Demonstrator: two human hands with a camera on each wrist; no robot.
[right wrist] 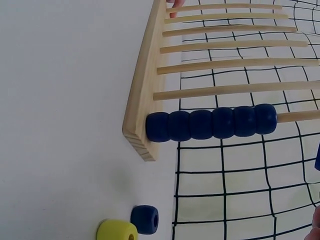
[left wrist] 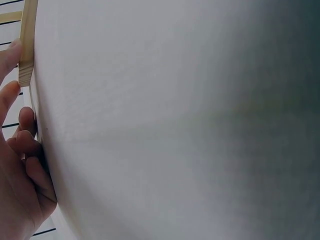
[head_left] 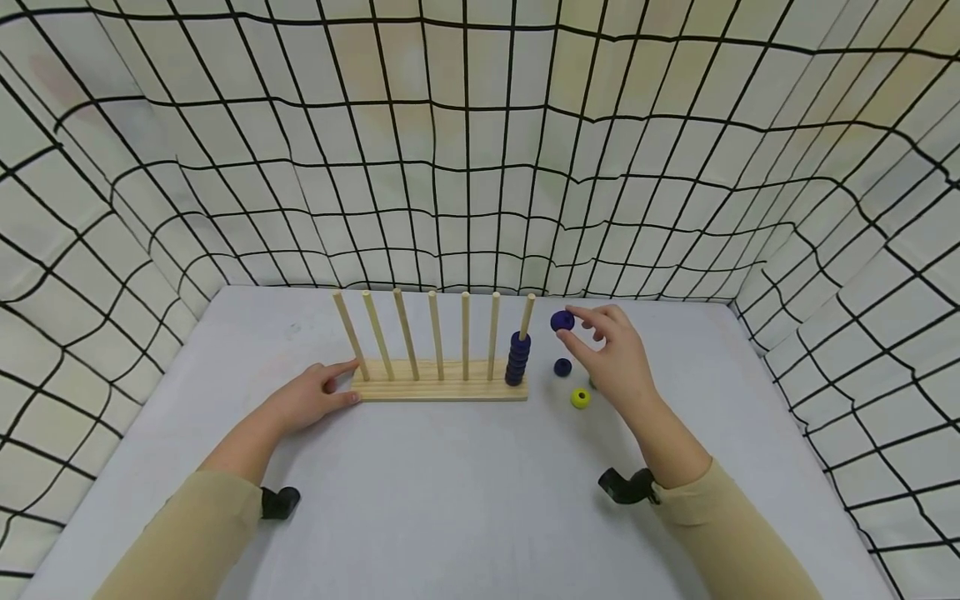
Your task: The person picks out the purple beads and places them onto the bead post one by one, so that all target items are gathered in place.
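A wooden stand (head_left: 442, 392) with several upright pegs sits on the table. Dark blue beads (head_left: 517, 360) are stacked on its rightmost peg, and the other pegs are bare. My left hand (head_left: 311, 398) grips the left end of the base, thumb at the front and index finger behind. To the right of the stacked peg, my right hand (head_left: 611, 354) pinches a dark blue bead (head_left: 558, 325) between thumb and fingertip, above the table. Only a sliver of that blue bead (right wrist: 318, 159) shows in the right wrist view.
Below my right hand lie a loose dark blue bead (head_left: 562, 367) and a yellow bead (head_left: 580, 398). A small dark green thing (head_left: 592, 384) is mostly hidden by that hand. Black netting (head_left: 467, 167) over white walls borders the white table (head_left: 435, 500) at the back and sides.
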